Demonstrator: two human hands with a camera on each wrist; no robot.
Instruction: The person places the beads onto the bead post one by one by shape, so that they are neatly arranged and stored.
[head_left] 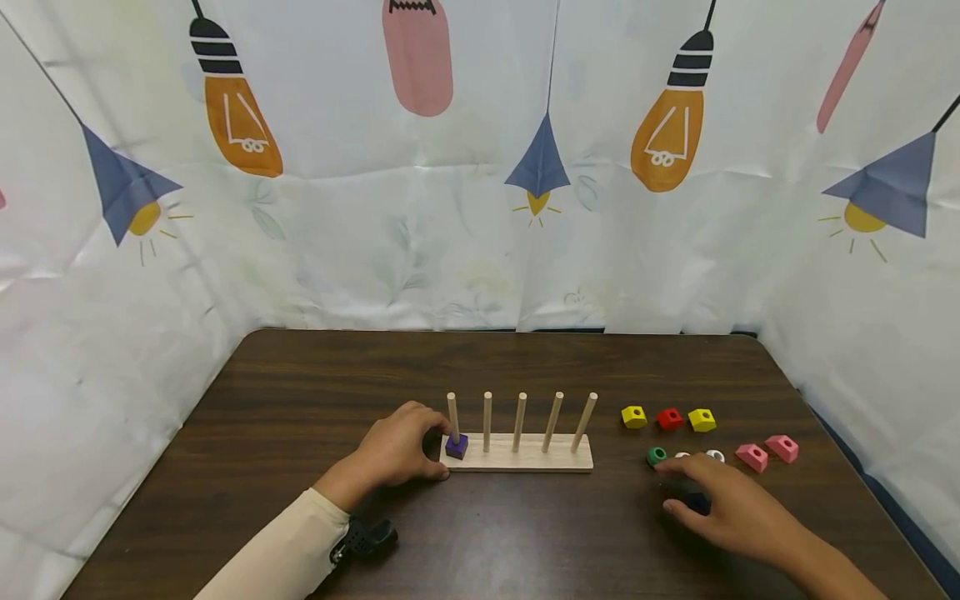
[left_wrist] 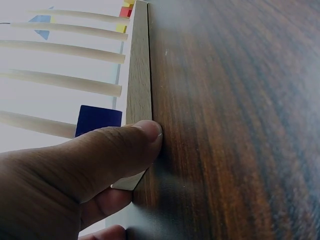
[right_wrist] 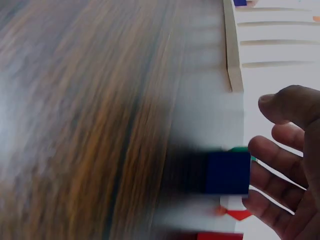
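Note:
A pale wooden peg stand [head_left: 517, 463] with several upright pegs lies on the table. At its left end my left hand [head_left: 401, 446] grips the base, thumb on the front edge in the left wrist view. A purple block [head_left: 456, 447] sits at the bottom of the leftmost peg. My right hand [head_left: 738, 508] hovers over the beads at the right, fingers spread and loosely bent, holding nothing. A dark blue cube [right_wrist: 228, 173] is right at its fingertips in the right wrist view, mostly hidden under the hand in the head view. A green bead [head_left: 656, 456] lies by the index fingertip.
Two yellow blocks [head_left: 633, 417] flank a red block [head_left: 670, 419] behind the right hand. Two pink blocks [head_left: 752, 457] lie farther right, and white beads [head_left: 716, 456] show just past the fingers. The brown table [head_left: 337, 367] ends at a printed cloth [head_left: 480, 250].

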